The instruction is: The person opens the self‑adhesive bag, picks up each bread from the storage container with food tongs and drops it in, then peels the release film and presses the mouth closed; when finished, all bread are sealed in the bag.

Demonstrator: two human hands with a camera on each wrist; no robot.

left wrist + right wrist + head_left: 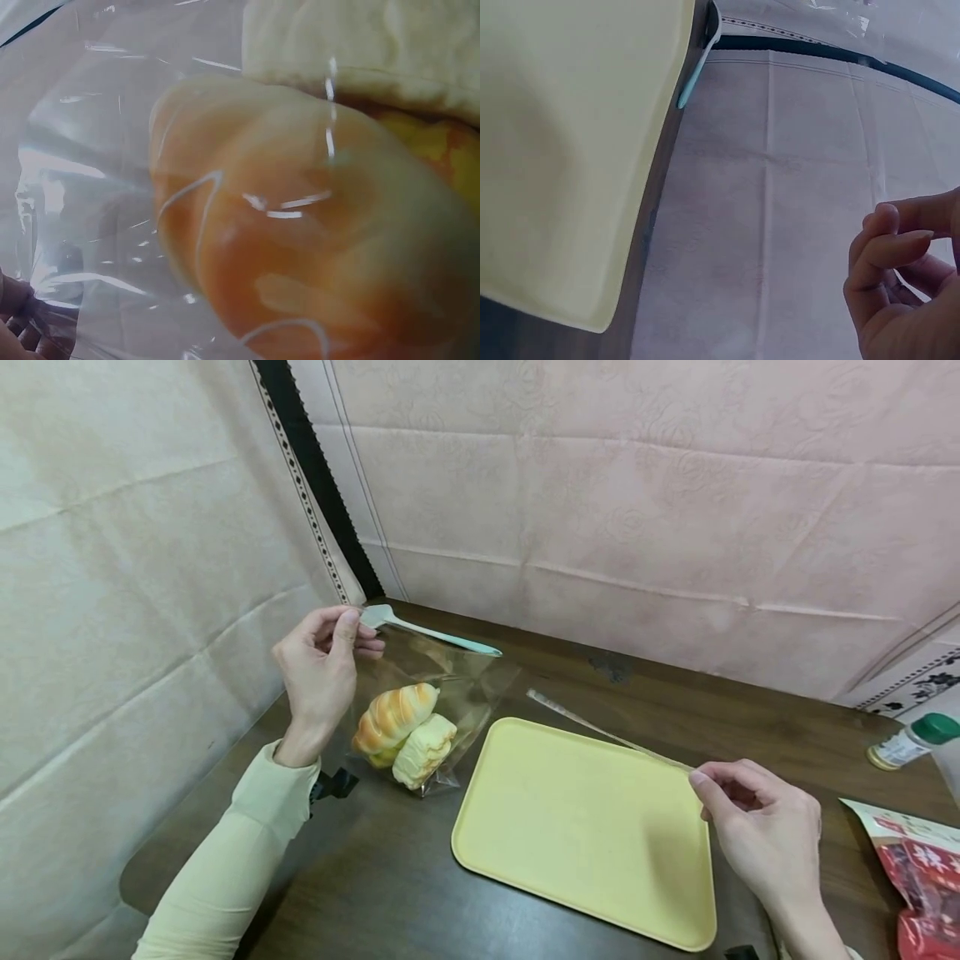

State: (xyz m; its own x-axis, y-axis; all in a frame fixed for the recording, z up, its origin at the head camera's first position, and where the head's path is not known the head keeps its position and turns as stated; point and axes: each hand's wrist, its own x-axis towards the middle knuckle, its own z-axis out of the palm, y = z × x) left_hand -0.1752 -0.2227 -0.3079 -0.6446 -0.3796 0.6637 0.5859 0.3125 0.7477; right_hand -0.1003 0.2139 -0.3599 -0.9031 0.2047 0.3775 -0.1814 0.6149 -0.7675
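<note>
My left hand (318, 672) pinches the upper edge of a clear plastic bag (474, 689), which hangs above the table left of a yellow tray (577, 835). Inside it are a ridged, golden-brown bread roll (397, 717) and a pale, cream-coloured piece of bread (425, 752); something yellow lies partly hidden behind them. The left wrist view shows the roll (300, 225) close up through the plastic. Between thumb and fingertips, my right hand (765, 827) holds one end of a thin, clear strip (600, 727) stretching leftward above the tray's far edge.
A pale turquoise spatula (442, 633) lies at the back of the brown table (360, 893). To the right are a small green-capped bottle (911, 742) and a red-and-white packet (926, 877). Cloth-covered walls (637, 502) rise behind and at the left.
</note>
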